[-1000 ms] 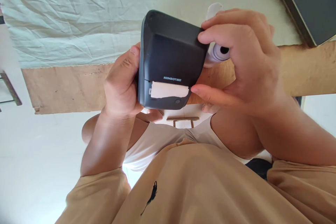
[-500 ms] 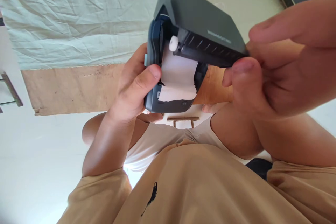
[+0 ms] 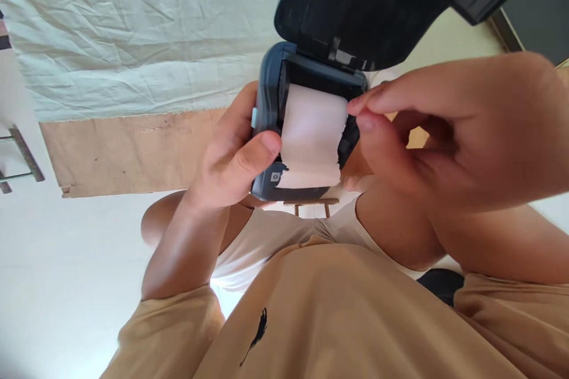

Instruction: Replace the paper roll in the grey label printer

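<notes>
My left hand [image 3: 231, 157] grips a small dark label printer [image 3: 268, 106] from its left side, with the thumb lying across the front edge. The printer's lid [image 3: 355, 6] stands swung wide open above the body. Inside sits a white paper roll [image 3: 313, 133], its torn loose end hanging over the front lip. My right hand [image 3: 444, 130] comes in from the right, thumb and forefinger pinched together at the roll's right edge. The rest of its fingers are curled. Both forearms rise from my tan shirt [image 3: 338, 320].
A wrinkled pale cloth [image 3: 133, 29] covers the surface behind the printer, beside a brown board [image 3: 124, 151]. A dark panel [image 3: 537, 29] fills the upper right corner. A metal frame [image 3: 22, 157] shows at the left edge, and a small wooden stand [image 3: 310, 205] under the printer.
The printer lid went from closed to fully open, baring the roll. My right hand let go of the lid and dropped to the roll's right edge. My left thumb moved onto the front.
</notes>
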Action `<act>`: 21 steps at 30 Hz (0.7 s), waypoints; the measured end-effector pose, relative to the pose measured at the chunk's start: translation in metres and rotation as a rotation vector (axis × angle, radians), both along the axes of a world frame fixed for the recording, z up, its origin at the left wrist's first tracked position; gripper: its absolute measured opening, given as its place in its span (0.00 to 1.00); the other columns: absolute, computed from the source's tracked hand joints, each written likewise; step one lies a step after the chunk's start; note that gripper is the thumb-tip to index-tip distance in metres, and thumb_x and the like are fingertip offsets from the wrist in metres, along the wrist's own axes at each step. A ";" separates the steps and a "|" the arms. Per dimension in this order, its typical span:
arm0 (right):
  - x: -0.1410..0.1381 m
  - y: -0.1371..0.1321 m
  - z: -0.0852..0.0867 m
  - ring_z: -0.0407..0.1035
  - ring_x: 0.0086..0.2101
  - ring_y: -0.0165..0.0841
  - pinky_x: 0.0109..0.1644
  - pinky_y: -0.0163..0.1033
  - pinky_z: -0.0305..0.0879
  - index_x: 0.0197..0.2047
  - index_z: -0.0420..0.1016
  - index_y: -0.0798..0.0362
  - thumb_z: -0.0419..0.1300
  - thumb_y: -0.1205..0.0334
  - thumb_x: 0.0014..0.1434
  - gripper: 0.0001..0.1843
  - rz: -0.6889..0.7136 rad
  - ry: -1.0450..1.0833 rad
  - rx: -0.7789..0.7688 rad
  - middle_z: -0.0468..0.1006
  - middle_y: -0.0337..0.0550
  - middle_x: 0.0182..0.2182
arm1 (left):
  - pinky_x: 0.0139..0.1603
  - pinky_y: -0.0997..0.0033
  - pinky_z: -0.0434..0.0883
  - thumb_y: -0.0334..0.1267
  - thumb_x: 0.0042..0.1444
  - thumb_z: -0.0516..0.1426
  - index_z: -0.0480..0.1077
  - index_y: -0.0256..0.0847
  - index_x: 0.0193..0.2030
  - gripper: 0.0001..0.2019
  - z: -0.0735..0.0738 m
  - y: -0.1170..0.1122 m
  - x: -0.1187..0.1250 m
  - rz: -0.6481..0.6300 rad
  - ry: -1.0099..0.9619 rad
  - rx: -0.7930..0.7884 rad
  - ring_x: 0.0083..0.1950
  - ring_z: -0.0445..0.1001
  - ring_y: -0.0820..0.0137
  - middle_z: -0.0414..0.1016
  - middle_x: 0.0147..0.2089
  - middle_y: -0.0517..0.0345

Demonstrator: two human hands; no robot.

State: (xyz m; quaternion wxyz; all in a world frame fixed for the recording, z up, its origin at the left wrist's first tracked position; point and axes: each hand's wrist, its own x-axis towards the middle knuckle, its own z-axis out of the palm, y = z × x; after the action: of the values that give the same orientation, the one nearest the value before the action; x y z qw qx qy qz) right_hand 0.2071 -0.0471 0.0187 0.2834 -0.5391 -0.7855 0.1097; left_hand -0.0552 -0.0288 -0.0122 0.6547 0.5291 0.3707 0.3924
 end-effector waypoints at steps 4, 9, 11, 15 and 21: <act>-0.005 0.001 0.003 0.54 0.25 0.28 0.33 0.42 0.51 0.49 0.79 0.40 0.54 0.73 0.65 0.20 0.195 -0.135 0.333 0.69 0.34 0.26 | 0.50 0.68 0.70 0.67 0.67 0.66 0.76 0.41 0.65 0.34 -0.002 -0.002 -0.003 -0.048 0.039 0.073 0.48 0.71 0.68 0.72 0.48 0.55; -0.015 -0.005 0.001 0.62 0.27 0.27 0.31 0.41 0.49 0.49 0.73 0.45 0.57 0.74 0.61 0.17 0.122 -0.218 0.364 0.76 0.31 0.30 | 0.49 0.69 0.67 0.66 0.68 0.66 0.76 0.42 0.63 0.31 -0.003 -0.001 -0.002 -0.067 0.043 0.096 0.46 0.67 0.70 0.69 0.46 0.56; -0.017 -0.007 0.005 0.62 0.27 0.26 0.30 0.41 0.49 0.51 0.73 0.45 0.59 0.70 0.64 0.15 0.115 -0.259 0.329 0.78 0.31 0.32 | 0.49 0.69 0.66 0.65 0.68 0.66 0.77 0.41 0.62 0.30 -0.003 0.000 -0.001 -0.074 0.032 0.097 0.46 0.67 0.70 0.69 0.46 0.57; -0.023 -0.008 0.014 0.66 0.29 0.25 0.30 0.39 0.51 0.59 0.73 0.44 0.58 0.71 0.68 0.19 0.115 -0.259 0.231 0.80 0.31 0.35 | 0.52 0.68 0.67 0.64 0.70 0.65 0.78 0.46 0.62 0.27 0.000 0.001 0.000 -0.091 0.022 0.106 0.49 0.70 0.68 0.73 0.48 0.57; -0.028 -0.009 0.013 0.60 0.25 0.24 0.31 0.41 0.52 0.63 0.76 0.40 0.59 0.59 0.72 0.18 0.062 -0.106 0.082 0.78 0.29 0.33 | 0.45 0.67 0.68 0.63 0.68 0.66 0.80 0.48 0.61 0.25 0.002 0.000 -0.001 -0.088 0.003 0.048 0.46 0.71 0.67 0.74 0.46 0.57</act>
State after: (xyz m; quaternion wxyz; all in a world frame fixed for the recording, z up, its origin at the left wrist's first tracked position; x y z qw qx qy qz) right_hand 0.1795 -0.0565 0.0318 0.2598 -0.5075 -0.8195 0.0577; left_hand -0.0560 -0.0293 -0.0099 0.6580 0.5607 0.3386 0.3714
